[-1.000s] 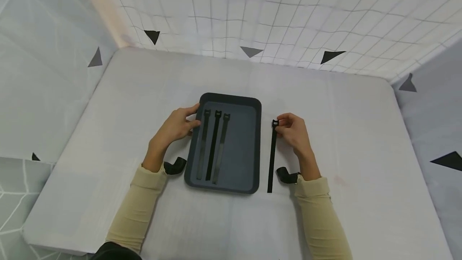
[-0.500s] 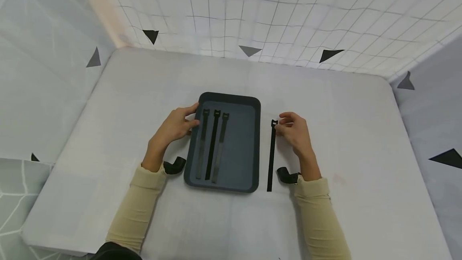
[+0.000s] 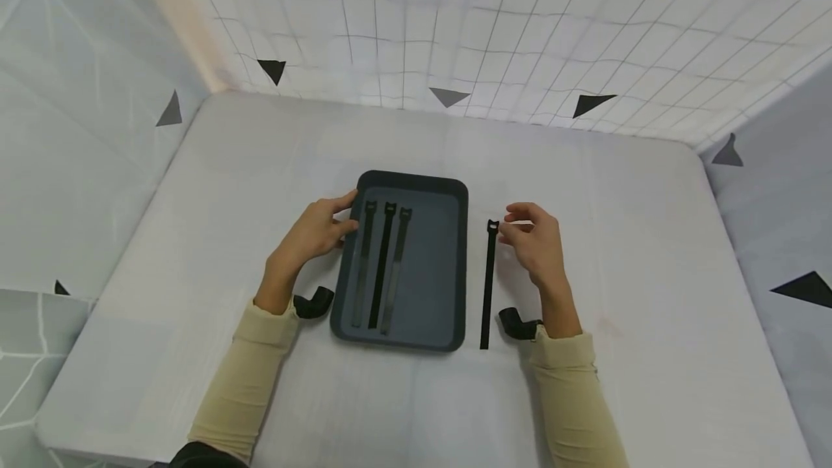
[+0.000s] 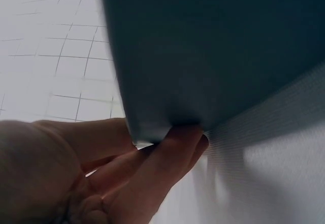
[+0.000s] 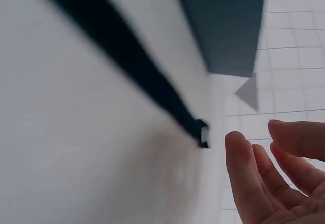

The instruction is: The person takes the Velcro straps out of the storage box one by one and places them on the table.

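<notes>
Straps are lying three abreast inside the dark tray (image 3: 448, 266), each strap (image 3: 383, 263) running lengthwise along the tray with its buckle end at the far side. A fourth strap (image 3: 487, 284) is lying alone on the table (image 3: 650, 323), just right of the tray and parallel to it, its long axis running from near to far and its buckle end (image 3: 492, 225) pointing away from the person. That makes four straps and one tray in all.

The right hand (image 3: 538, 243) is hovering just to the right of the lone strap's buckle end; its grip is relaxed and open, fingers (image 5: 244, 168) loosely bent and holding nothing, a small gap showing between fingertips and buckle. The left hand (image 3: 313, 231) is gripping the tray's left edge near the far corner, thumb on the rim and fingers (image 4: 170, 150) curling under it.
</notes>
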Demonstrator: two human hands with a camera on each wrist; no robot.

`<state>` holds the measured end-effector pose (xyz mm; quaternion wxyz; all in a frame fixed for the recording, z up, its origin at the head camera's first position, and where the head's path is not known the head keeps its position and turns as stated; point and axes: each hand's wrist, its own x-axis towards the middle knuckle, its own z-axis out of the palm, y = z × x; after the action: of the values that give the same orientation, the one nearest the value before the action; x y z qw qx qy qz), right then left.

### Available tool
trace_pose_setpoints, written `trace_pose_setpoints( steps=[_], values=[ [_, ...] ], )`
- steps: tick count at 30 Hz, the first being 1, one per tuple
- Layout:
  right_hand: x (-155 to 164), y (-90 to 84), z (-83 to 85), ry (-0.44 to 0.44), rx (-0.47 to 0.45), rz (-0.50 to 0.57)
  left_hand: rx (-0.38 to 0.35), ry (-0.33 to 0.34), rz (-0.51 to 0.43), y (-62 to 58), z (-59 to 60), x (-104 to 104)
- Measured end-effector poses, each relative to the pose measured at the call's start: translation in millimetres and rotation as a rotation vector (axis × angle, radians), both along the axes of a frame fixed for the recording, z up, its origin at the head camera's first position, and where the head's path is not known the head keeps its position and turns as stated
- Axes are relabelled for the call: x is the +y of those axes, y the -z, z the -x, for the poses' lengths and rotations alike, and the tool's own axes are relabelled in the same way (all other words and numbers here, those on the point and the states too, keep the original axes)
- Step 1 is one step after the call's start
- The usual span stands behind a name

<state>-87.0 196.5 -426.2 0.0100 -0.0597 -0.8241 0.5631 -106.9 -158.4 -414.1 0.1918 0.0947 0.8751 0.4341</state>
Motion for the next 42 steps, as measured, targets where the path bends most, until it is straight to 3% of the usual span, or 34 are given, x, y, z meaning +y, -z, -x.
trace_pose_setpoints(
  steps=[7,12,22,34,42],
  values=[
    [-7.5,-19.0,-3.1,0.005,0.095,0.144,-0.004,-0.001,0.002,2.0,0.5,-0.3],
    [-12.0,-27.0,-6.2,0.012,0.132,0.166,-0.008,0.002,-0.009,1.4,0.3,0.0],
    [-14.2,-35.1,-12.0,0.013,0.107,0.18,-0.014,0.008,-0.03,-0.1,1.5,5.4],
    [-34.3,-40.5,-11.4,-0.051,0.107,0.196,-0.02,-0.005,-0.048,0.1,0.8,4.0],
    [-36.0,-39.8,-14.1,-0.042,0.062,0.199,-0.01,0.01,-0.01,0.7,0.1,1.3]
  ],
)
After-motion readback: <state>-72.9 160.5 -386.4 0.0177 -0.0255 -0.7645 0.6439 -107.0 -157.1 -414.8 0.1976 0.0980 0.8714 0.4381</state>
